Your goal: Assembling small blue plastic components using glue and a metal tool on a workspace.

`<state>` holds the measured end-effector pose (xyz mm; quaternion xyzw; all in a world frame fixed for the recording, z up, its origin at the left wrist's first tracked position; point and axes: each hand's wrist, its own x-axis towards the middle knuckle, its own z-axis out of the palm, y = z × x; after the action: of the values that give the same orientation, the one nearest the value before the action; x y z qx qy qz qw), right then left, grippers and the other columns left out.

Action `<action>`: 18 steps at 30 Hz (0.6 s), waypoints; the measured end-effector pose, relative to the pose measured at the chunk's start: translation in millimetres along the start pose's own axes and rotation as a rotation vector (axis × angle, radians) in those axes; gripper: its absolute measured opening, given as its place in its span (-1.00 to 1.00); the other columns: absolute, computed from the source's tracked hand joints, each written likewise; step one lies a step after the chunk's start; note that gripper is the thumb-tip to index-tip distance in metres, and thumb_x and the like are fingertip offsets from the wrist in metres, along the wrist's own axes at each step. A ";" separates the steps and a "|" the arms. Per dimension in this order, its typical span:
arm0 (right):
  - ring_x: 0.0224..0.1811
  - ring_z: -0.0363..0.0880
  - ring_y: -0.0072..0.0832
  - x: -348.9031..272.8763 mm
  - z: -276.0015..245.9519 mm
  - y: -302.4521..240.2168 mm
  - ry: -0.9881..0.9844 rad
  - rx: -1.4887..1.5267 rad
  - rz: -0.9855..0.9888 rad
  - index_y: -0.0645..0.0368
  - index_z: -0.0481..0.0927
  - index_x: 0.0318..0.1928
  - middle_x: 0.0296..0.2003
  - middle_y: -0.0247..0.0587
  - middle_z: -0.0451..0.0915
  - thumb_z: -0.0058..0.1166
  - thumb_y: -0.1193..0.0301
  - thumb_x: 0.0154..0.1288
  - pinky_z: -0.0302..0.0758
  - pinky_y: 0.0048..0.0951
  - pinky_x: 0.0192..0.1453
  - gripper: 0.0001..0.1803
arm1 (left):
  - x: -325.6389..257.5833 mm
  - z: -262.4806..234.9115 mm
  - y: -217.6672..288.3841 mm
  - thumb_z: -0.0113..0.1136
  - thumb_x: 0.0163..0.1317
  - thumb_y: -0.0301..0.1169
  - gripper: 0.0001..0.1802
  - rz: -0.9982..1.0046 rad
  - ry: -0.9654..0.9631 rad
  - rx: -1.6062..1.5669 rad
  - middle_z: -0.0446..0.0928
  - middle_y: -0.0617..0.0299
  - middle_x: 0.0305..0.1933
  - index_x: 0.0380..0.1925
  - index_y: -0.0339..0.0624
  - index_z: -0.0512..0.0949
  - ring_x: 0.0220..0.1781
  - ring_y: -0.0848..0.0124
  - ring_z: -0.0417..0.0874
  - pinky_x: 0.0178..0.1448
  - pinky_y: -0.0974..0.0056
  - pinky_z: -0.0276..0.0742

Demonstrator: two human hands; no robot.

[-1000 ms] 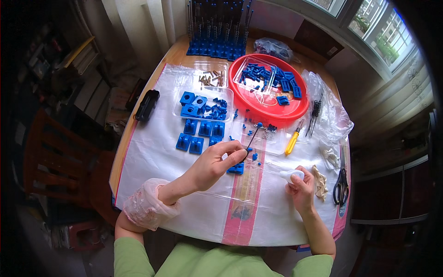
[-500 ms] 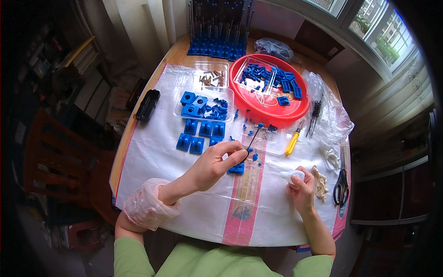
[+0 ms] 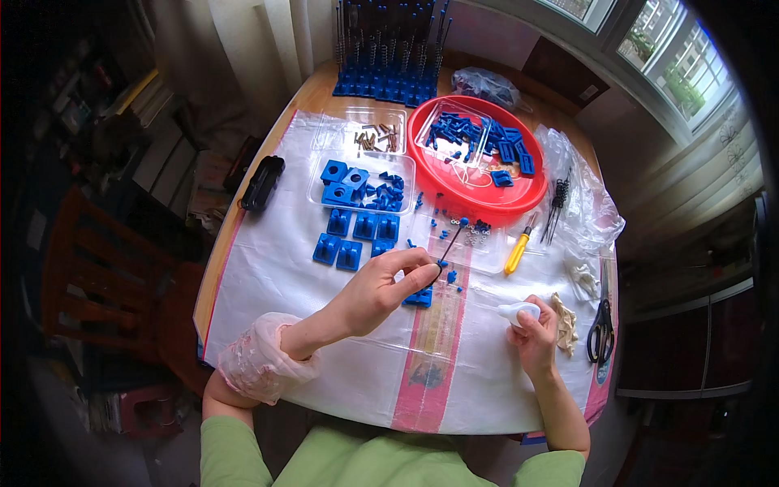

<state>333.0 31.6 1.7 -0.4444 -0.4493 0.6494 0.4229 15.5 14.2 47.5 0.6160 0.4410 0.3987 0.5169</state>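
My left hand [image 3: 380,286] pinches a thin dark rod [image 3: 451,246] between thumb and fingers. It slants up and away to a small blue tip [image 3: 463,221]. My right hand [image 3: 536,339] is closed around a small white squeeze bottle [image 3: 522,312], its narrow nozzle pointing left. A gap separates the nozzle from the rod. Just below my left fingertips lies a blue block [image 3: 419,298], partly hidden by the hand. Small blue pieces [image 3: 452,277] lie beside it. Left of the rod, several blue square bases [image 3: 349,255] rest on the white sheet.
Clear trays hold blue parts [image 3: 389,195] and brass-coloured pins [image 3: 376,140]. A red basin [image 3: 479,193] carries more blue parts. Blue stands with springs [image 3: 381,85] line the back. To the right are a yellow-handled screwdriver [image 3: 516,254], dark rods [image 3: 558,207] and black scissors [image 3: 600,333].
The whole view has shifted slightly. Both hands keep nearly the same place and grip, with the rod in the left and the white bottle in the right.
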 end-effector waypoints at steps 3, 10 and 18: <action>-0.61 0.15 -0.77 -0.5 1.9 -0.2 0.011 0.015 -0.008 0.08 0.42 -0.38 -0.57 -0.51 0.34 0.23 0.30 0.27 0.18 -0.63 -0.53 -0.76 | 0.6 2.7 -4.3 0.02 0.51 -0.14 -0.59 0.043 0.049 -0.014 0.52 0.19 -0.28 -0.18 -0.33 0.60 -0.22 0.44 0.46 -0.05 0.32 0.38; -0.58 0.25 -0.76 -1.6 -11.9 -2.8 -0.007 0.168 -0.053 0.10 0.45 -0.31 -0.54 -0.51 0.39 0.20 0.34 0.27 0.26 -0.60 -0.48 -0.81 | 2.1 4.5 -8.6 0.06 0.48 -0.12 -0.57 0.070 0.060 -0.030 0.55 0.17 -0.32 -0.17 -0.33 0.63 -0.28 0.42 0.46 -0.12 0.30 0.40; -0.27 0.34 -0.54 3.0 -61.4 -7.0 0.046 0.633 -0.293 0.20 0.51 0.20 -0.21 -0.34 0.51 0.12 0.27 0.48 0.33 -0.46 -0.27 -0.60 | 1.1 5.1 -6.1 0.06 0.48 -0.10 -0.56 0.061 0.064 -0.022 0.56 0.17 -0.32 -0.16 -0.32 0.64 -0.27 0.41 0.46 -0.10 0.30 0.40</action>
<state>392.1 48.9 -4.5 -0.2364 -0.2750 0.6788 0.6386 19.8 14.3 40.7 0.6104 0.4338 0.4385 0.4969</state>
